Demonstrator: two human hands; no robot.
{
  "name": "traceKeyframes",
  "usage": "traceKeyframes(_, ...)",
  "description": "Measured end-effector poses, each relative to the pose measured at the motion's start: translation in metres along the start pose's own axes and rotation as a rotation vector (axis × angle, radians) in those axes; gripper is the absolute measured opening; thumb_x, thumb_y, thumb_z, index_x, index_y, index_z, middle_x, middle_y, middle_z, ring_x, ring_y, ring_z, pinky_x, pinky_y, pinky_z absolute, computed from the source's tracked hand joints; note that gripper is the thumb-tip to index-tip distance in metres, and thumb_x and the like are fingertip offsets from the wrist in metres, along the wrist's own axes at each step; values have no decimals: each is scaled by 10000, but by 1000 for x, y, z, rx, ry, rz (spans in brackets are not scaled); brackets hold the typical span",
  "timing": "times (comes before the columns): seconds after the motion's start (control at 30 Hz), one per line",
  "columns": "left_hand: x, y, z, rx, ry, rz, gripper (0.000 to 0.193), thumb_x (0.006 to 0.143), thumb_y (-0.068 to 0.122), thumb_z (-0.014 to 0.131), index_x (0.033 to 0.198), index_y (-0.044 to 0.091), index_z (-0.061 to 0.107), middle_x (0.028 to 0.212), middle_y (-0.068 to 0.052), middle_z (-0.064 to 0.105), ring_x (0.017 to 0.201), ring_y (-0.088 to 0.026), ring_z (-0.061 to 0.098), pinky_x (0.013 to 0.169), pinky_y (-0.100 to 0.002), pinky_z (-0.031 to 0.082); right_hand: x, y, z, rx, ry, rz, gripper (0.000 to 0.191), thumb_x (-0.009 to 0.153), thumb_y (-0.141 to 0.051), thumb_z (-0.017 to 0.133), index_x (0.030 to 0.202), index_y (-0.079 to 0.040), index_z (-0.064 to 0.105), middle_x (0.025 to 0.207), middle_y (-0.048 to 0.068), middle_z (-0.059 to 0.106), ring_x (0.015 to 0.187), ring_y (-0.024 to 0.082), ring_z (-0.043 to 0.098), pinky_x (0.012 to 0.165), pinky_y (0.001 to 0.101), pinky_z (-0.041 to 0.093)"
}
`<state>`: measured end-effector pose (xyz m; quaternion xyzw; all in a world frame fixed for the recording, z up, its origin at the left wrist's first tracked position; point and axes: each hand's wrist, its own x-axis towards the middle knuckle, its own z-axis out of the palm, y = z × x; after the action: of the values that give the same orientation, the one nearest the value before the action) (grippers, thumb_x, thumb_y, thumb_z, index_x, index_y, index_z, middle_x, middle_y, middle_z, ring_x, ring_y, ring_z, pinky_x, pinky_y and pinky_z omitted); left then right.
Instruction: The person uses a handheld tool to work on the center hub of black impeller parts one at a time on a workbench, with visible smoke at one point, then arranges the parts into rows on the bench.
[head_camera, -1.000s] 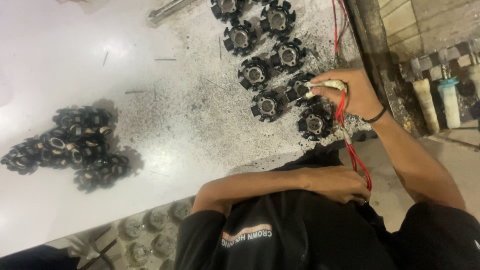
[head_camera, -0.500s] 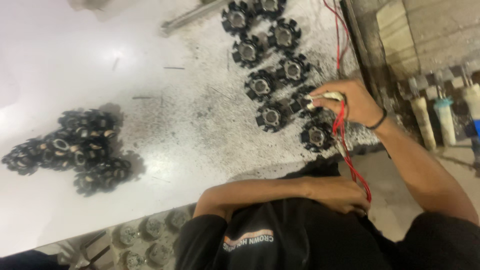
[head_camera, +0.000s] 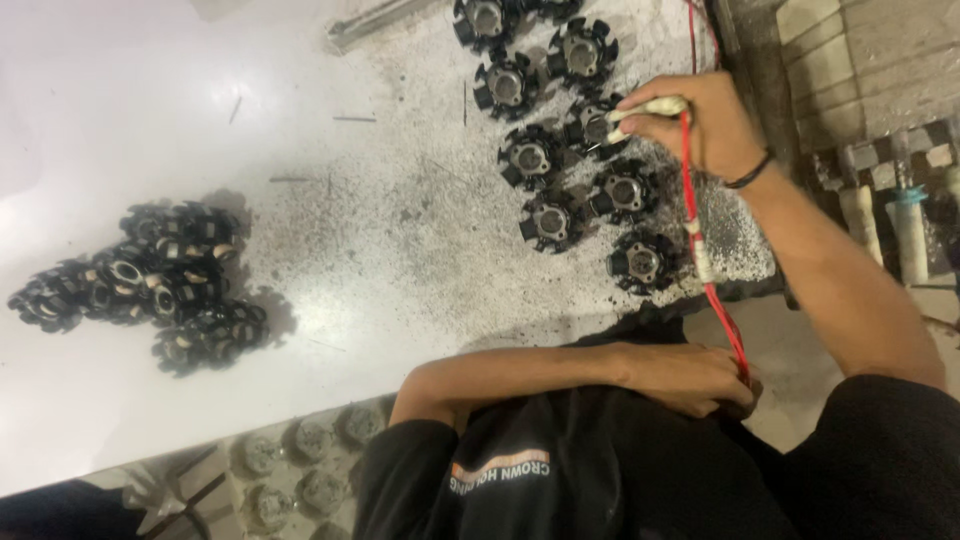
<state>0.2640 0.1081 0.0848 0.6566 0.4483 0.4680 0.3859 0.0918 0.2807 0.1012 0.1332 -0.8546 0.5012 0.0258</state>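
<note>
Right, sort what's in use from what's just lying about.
In use: right hand, white-tipped probe, red wire, left hand, black finned part under the tip.
Lying about: heap of finned parts, metal bar.

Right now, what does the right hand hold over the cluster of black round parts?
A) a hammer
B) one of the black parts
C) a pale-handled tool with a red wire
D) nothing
C: the right hand grips a pale-handled tool over the black round parts; its red wire runs down to the left hand.
</note>
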Motion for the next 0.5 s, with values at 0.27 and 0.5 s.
traceKeyframes(0.27, -3, -1, -8, -30, -23, -43, 159, 802, 27, 620, 952, 0, 663, 1052, -123, 699, 1060, -295, 678, 923, -407, 537, 15, 15, 4, -126, -35, -105, 202, 987, -188, 808, 1151, -77, 769, 1035, 96, 773, 890, 160, 737, 774, 286, 580)
traceKeyframes(0.5, 3, -12, -2, 80, 92, 54, 241, 816, 62, 654, 1055, 64, 683, 1208, -150, 653, 1326, -363, 552, 1121, -444, 468, 74, 46, 0, -113, 81, 99, 189, 1017, -199, 812, 1161, -80, 784, 955, 114, 773, 720, 143, 716, 597, 285, 534)
